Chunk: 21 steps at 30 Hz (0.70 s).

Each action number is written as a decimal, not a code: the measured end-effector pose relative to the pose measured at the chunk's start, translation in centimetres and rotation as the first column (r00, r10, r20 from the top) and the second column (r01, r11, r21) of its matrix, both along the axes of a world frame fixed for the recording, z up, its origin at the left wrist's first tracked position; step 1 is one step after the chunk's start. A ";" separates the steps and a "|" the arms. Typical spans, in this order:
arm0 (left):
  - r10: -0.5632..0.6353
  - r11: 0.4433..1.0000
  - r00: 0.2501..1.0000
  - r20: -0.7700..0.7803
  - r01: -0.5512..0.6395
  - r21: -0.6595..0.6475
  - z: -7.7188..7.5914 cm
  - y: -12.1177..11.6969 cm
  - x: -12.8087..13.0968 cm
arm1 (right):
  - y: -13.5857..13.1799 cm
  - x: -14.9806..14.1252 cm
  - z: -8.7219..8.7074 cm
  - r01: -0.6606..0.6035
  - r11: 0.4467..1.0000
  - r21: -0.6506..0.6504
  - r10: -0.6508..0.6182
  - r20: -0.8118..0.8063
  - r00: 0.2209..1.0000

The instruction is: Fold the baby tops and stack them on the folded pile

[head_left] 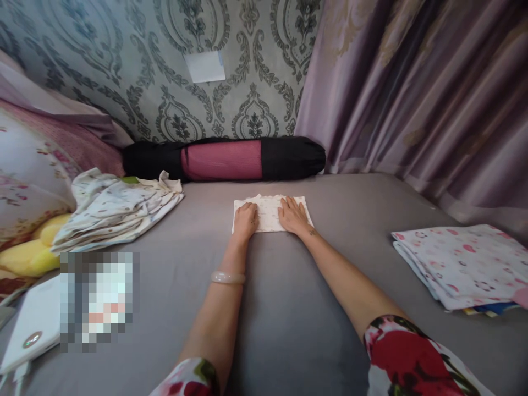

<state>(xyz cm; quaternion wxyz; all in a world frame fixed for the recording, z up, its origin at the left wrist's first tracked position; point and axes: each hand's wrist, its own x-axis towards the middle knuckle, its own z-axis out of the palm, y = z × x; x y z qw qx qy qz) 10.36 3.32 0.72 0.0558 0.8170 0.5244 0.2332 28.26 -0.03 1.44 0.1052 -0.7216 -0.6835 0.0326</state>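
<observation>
A small white cloth (269,213) with a faint print lies folded into a rectangle on the grey bed sheet (280,308). My left hand (246,220) rests palm down on its left part, fingers slightly bent and pointing away from me. On the right part, my right hand (293,215) lies flat with its fingers spread. Both hands touch the cloth from above; neither appears to grip it. A pale bangle (227,278) circles my left forearm.
Rumpled printed cloths (119,209) are piled at left, near a yellow plush item (33,250). A white power bank (35,324) with a cable lies closer. Folded printed fabric (466,264) sits at right. A black and pink roll (223,159) lies along the wall.
</observation>
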 end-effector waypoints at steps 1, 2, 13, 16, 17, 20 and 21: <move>-0.001 1.000 1.000 0.002 0.001 -0.002 0.0 0.0 0.0 | 0.0 0.1 0.1 0.001 1.000 -0.004 -0.001 -0.003 1.000; -0.002 1.000 1.000 0.002 0.002 -0.004 0.1 0.0 0.0 | 0.0 0.3 0.2 0.005 1.000 -0.004 -0.005 -0.002 1.000; 0.063 0.998 0.998 0.022 -0.062 -0.032 -0.1 -0.1 0.1 | -0.4 2.5 -0.3 0.073 0.997 0.010 -0.074 0.036 0.997; 0.111 0.993 0.994 -0.008 -0.111 -0.050 -0.5 -0.3 0.2 | -0.4 2.6 -0.6 0.081 0.997 -0.004 -0.080 0.039 0.996; 0.127 0.990 0.992 -0.026 -0.128 -0.054 -0.7 -0.3 0.4 | -0.4 2.6 -0.6 0.082 0.997 -0.006 -0.082 0.040 0.996; 0.168 0.984 0.984 -0.064 -0.171 -0.048 -1.0 -0.6 0.8 | -0.4 2.5 -0.6 0.078 0.997 -0.002 -0.078 0.038 0.996; 0.175 0.983 0.982 -0.071 -0.178 -0.038 -1.0 -0.6 0.9 | -0.3 2.6 -0.5 0.073 0.997 0.005 -0.074 0.038 0.997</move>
